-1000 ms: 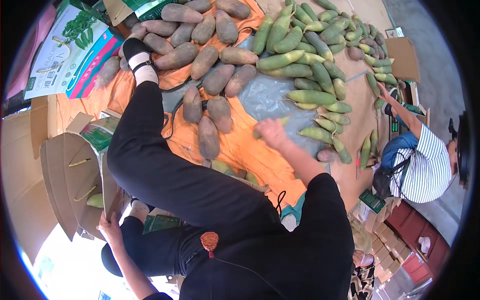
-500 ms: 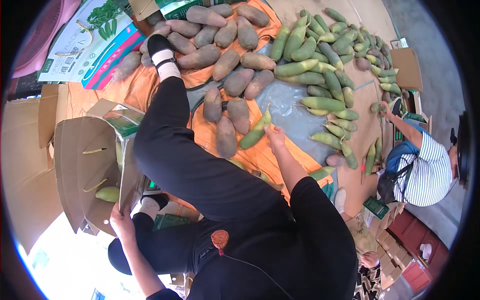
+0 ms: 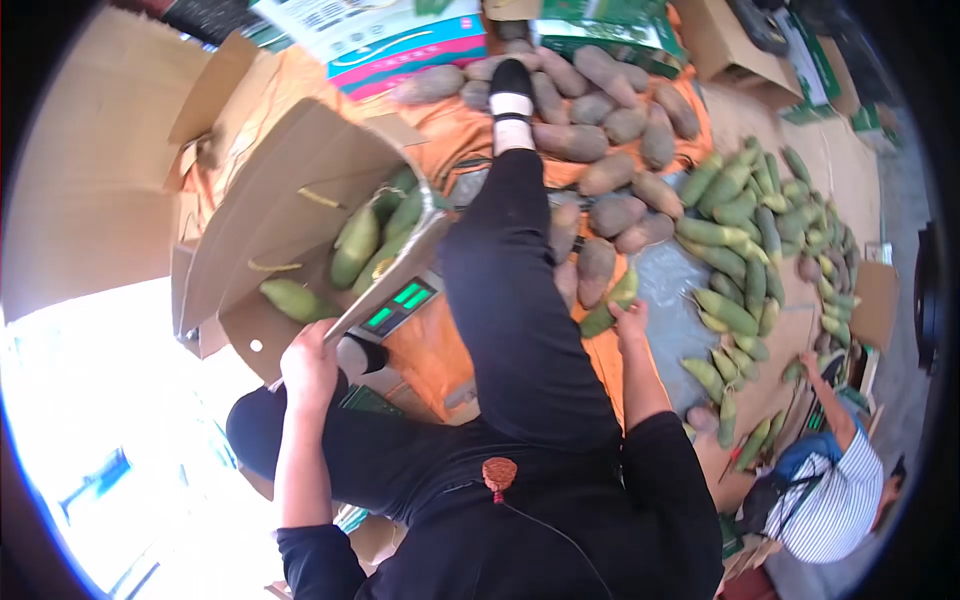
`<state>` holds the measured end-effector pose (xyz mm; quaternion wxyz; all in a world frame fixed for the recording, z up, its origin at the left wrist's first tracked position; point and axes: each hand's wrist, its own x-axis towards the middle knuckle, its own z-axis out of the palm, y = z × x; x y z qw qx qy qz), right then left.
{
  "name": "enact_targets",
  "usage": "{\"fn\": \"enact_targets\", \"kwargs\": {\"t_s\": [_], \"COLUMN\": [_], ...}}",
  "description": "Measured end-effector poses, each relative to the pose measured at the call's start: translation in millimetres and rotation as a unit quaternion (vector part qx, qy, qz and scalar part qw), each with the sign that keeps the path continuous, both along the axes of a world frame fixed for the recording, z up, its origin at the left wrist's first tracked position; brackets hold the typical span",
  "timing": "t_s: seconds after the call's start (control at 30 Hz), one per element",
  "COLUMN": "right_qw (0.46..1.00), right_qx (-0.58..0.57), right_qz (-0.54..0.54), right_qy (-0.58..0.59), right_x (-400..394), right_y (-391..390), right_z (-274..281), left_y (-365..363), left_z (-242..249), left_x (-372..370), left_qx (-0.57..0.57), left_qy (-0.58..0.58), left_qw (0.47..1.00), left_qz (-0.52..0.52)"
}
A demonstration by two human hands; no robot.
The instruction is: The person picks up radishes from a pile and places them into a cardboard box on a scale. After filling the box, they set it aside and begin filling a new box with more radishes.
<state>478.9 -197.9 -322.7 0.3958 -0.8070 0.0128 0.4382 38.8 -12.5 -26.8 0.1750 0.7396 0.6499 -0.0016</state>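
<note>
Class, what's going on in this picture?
A seated person's left hand grips the flap of an open cardboard box with green radishes inside. The right hand holds another green radish. Beside the box, a scale display glows green. Reddish radishes lie on orange sheeting.

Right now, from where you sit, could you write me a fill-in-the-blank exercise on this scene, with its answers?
The bare left hand grips the rim of an open brown cardboard ____.
The bare right hand has its fingers on one long ____ radish.
The black shoe near the purplish-brown oblong roots is worn over a ____ sock.
The shirt of the other person is patterned with ____.

Missing words: box; green; white; stripes.
</note>
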Motion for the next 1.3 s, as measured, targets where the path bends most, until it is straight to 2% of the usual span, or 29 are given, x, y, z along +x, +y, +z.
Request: {"fn": "enact_targets", "kwargs": {"t_s": [0.03, 0.1, 0.13, 0.17, 0.2, 0.27, 0.33, 0.4, 0.53, 0.63, 0.67, 0.7, 0.73, 0.77, 0.83, 0.87, 0.9, 1.0, 1.1, 1.17, 1.3], "right_qw": [1.0, 0.981, 0.981, 0.972, 0.954, 0.913, 0.904, 0.881, 0.814, 0.794, 0.804, 0.797, 0.79, 0.793, 0.845, 0.861, 0.872, 0.827, 0.791, 0.79, 0.789], "right_qx": [0.005, 0.174, 0.176, 0.156, 0.136, 0.191, 0.325, 0.403, 0.551, 0.569, 0.545, 0.562, 0.572, 0.572, 0.502, 0.46, 0.417, 0.478, 0.509, 0.537, 0.552], "right_qz": [0.013, 0.034, 0.041, 0.102, 0.16, 0.205, 0.159, 0.155, 0.173, 0.212, 0.234, 0.215, 0.202, 0.194, 0.182, 0.203, 0.226, 0.282, 0.312, 0.291, 0.266], "right_qy": [0.003, -0.077, -0.075, -0.145, -0.214, -0.298, -0.228, -0.195, -0.063, 0.012, 0.039, 0.053, 0.093, 0.078, 0.031, 0.076, 0.123, 0.09, 0.13, 0.061, 0.047], "right_x": [3, 12, 15, 25, 31, 19, 4, -22, -81, -138, -157, -180, -202, -226, -276, -281, -285, -274, -235, -214, -182], "right_y": [0, 7, 16, 27, 45, 92, 134, 169, 223, 245, 248, 246, 251, 254, 251, 237, 227, 211, 202, 197, 183], "right_z": [2, 7, 20, 35, 63, 144, 204, 267, 345, 367, 367, 375, 361, 341, 305, 311, 317, 322, 352, 360, 372], "left_y": [-1, -1, -1, -2, -2, -1, -2, -2, -2, -3, -3, -3, -1, -1, 0, 0, 0, 0, 0, 0, 0], "left_z": [-2, -5, -4, -3, -3, -6, -5, -3, 3, -4, 1, 5, 3, 0, 1, -4, -8, 3, 4, 7, 8], "left_x": [-2, -4, -4, -4, -3, -8, -8, -7, -6, -11, -9, -5, -4, -6, -5, -8, -9, 0, 1, 3, 5], "left_qx": [0.013, 0.009, 0.018, 0.019, 0.016, 0.016, 0.015, 0.018, 0.005, 0.004, -0.004, -0.006, -0.023, -0.014, -0.012, -0.004, 0.005, -0.024, -0.021, -0.008, 0.0], "left_qy": [0.001, 0.001, -0.004, -0.004, -0.004, -0.009, -0.012, -0.016, -0.018, 0.016, 0.021, 0.017, 0.015, 0.012, -0.008, -0.027, -0.045, -0.061, -0.068, -0.015, -0.032], "left_qw": [1.0, 1.0, 1.0, 1.0, 1.0, 1.0, 1.0, 0.999, 1.0, 0.999, 0.999, 0.999, 0.999, 0.999, 0.999, 0.999, 0.999, 0.998, 0.997, 0.999, 0.999], "left_qz": [-0.008, -0.007, -0.014, -0.007, -0.01, -0.022, -0.021, -0.023, -0.025, -0.04, -0.043, -0.036, -0.02, -0.032, -0.037, -0.036, -0.029, -0.012, -0.021, -0.033, -0.035]}}
